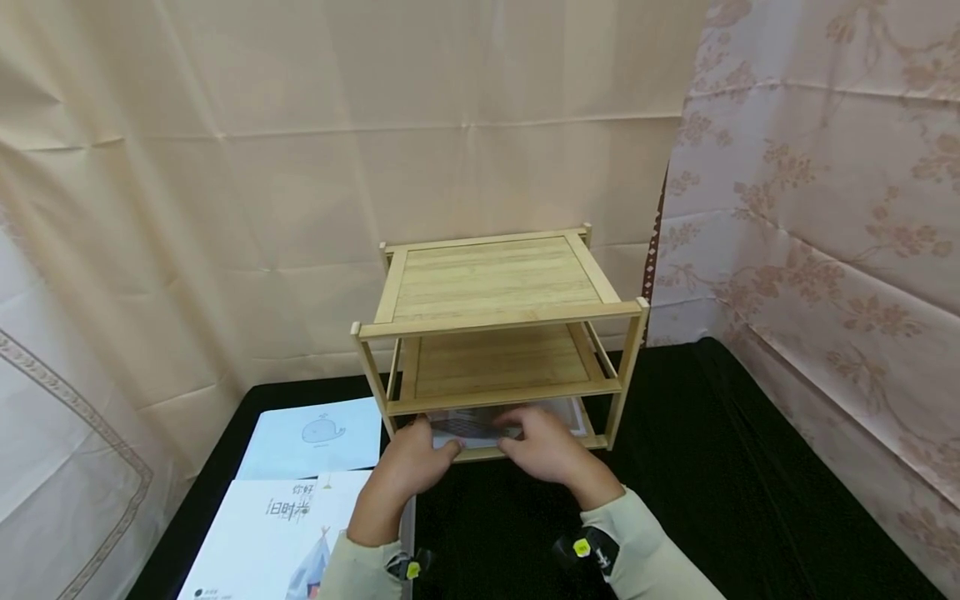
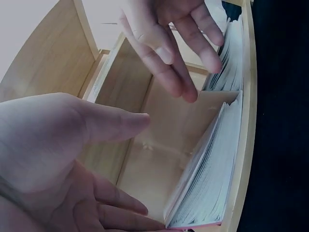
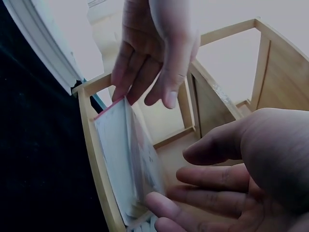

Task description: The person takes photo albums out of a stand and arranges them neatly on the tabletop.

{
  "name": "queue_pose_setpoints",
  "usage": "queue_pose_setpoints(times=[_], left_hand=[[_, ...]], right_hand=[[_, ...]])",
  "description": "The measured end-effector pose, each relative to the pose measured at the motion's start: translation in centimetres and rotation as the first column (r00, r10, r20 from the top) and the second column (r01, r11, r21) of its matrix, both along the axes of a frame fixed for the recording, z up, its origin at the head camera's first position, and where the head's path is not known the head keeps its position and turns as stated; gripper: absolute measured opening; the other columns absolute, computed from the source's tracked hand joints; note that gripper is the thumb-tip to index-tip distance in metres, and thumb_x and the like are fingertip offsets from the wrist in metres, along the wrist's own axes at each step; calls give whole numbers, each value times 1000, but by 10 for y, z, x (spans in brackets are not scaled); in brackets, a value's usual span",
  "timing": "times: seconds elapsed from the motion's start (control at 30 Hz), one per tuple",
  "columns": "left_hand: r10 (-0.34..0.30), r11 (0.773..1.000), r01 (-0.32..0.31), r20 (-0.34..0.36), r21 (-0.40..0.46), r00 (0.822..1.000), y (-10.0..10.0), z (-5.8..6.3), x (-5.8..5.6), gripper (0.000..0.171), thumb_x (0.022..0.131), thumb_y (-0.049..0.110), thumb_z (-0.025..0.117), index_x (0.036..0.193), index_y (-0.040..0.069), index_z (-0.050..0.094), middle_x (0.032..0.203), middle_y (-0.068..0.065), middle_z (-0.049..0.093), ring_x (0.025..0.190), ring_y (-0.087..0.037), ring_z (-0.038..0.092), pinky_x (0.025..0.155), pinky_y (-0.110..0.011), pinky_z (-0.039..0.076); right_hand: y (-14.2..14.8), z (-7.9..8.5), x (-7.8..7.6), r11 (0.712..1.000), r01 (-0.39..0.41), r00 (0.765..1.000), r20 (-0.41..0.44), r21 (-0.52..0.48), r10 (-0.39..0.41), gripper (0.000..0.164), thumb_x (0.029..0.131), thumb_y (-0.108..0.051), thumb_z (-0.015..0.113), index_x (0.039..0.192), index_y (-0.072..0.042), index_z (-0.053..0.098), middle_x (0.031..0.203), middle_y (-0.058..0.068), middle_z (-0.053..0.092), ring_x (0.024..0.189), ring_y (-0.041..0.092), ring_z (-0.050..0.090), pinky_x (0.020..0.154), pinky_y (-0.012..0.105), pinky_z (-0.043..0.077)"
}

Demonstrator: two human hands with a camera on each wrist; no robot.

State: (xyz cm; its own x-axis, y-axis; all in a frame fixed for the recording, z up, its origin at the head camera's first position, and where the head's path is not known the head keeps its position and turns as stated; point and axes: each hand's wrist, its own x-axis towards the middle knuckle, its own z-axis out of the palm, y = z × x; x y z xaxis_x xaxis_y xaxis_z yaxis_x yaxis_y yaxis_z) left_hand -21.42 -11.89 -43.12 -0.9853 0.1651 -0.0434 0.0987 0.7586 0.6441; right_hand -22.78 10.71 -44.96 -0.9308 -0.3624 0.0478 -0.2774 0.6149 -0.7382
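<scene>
A book with a red cover edge (image 2: 205,166) lies on the bottom tier of a small wooden shelf rack (image 1: 502,317), some of its pages lifted and fanned. My left hand (image 1: 416,458) reaches in at the rack's left end. In the left wrist view its straight fingers (image 2: 120,215) lie beside the near end of the pages. Opposite it, my right hand (image 1: 547,446) reaches in from the right, fingers loosely bent and thumb apart, close over the book. Neither hand grips the pages. The middle tier hides part of the book in the head view.
Left of the rack, a pale blue book with a whale drawing (image 1: 322,429) and a white book with a tent picture (image 1: 277,533) lie on the black tablecloth (image 1: 720,467). A beige curtain (image 1: 300,183) hangs behind, a floral one (image 1: 825,208) at right.
</scene>
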Motion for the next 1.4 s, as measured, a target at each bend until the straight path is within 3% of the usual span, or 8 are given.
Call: queue_pose_setpoints(times=[0.23,0.43,0.5,0.63,0.77,1.0,1.23,1.4], left_hand=[[-17,1000,16,13,25,1000,2,1,0,76,96,31,71,151,-10,40,125,-35,65,89,-32,66,78,-49,54],[-14,1000,13,15,25,1000,2,1,-3,77,96,34,70,152,-10,39,116,-30,68,74,-26,61,64,-40,49],[-4,999,3,16,46,1000,2,0,-4,78,96,34,70,152,-10,38,119,-32,67,72,-27,61,61,-39,47],[22,996,-20,-21,85,1000,2,0,-4,74,96,32,70,152,-7,41,134,-37,59,96,-35,68,76,-47,54],[45,993,-38,-57,114,997,2,0,-2,71,96,30,71,151,-5,43,141,-37,55,123,-48,61,101,-61,49],[76,986,-64,-74,153,994,5,-2,-2,72,95,25,72,153,-5,41,143,-36,54,131,-52,55,110,-66,41],[85,984,-68,-99,166,991,4,-10,4,62,93,19,75,146,-2,51,129,-28,67,106,-37,70,86,-52,58],[69,981,-56,-66,186,995,-2,-15,13,65,92,16,74,145,-10,48,123,-30,68,84,-24,70,67,-38,56]], right_hand=[[-6,-5,3,997,-70,997,-39,35,71,41,92,-18,69,130,-3,68,124,15,72,94,22,70,85,44,58],[-13,-11,4,990,-108,994,-2,93,109,46,93,-21,68,135,-4,65,129,14,71,111,27,70,99,50,55],[-16,-11,4,988,-116,993,9,102,116,46,93,-20,68,136,-3,64,129,14,71,104,22,71,98,49,56],[-19,-10,7,986,-121,993,8,114,121,48,92,-20,68,137,-2,63,128,15,71,87,12,68,93,45,57],[-19,-9,8,988,-109,994,0,109,110,47,94,-21,68,137,-3,64,129,15,71,89,12,69,96,46,56],[-16,-3,9,992,-64,998,-10,113,65,41,96,-20,68,134,-5,66,122,13,73,61,9,61,83,43,56],[-21,-2,14,985,-50,996,-67,163,62,35,96,-19,67,128,-5,71,99,5,76,56,7,58,66,32,54],[-25,-7,19,977,-66,989,-119,203,91,31,93,-18,68,121,-8,74,90,-2,75,57,3,56,61,27,52]])
